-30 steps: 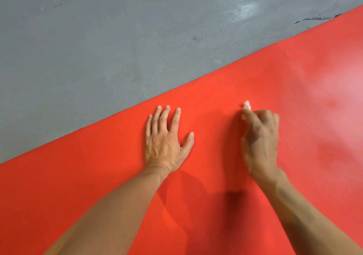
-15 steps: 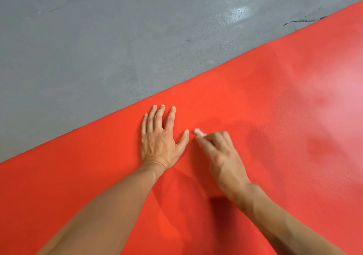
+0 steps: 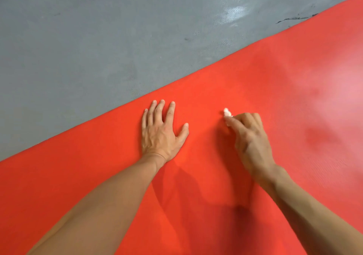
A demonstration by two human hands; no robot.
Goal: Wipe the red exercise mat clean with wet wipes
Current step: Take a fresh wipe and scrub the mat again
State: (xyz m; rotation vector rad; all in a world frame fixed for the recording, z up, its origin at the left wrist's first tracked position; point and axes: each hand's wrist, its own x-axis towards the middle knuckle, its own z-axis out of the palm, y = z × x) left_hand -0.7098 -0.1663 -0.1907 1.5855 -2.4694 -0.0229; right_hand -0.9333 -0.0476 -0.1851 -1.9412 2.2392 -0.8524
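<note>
The red exercise mat (image 3: 255,89) fills the lower right of the view, its long edge running diagonally from lower left to upper right. My left hand (image 3: 161,133) lies flat on the mat near that edge, palm down, fingers spread. To its right, my right hand (image 3: 249,140) presses on the mat with its fingers curled around a small wadded white wet wipe (image 3: 227,114); only the wipe's tip pokes out past the fingertips. Both bare forearms reach in from the bottom.
Bare grey concrete floor (image 3: 98,38) covers the upper left beyond the mat edge. A dark crack (image 3: 294,18) marks the floor at the upper right. A pale sheen (image 3: 343,93) lies on the mat's right part.
My right hand with the wipe swept left until it was next to my left thumb, then came back right. My left hand has stayed flat in place.
</note>
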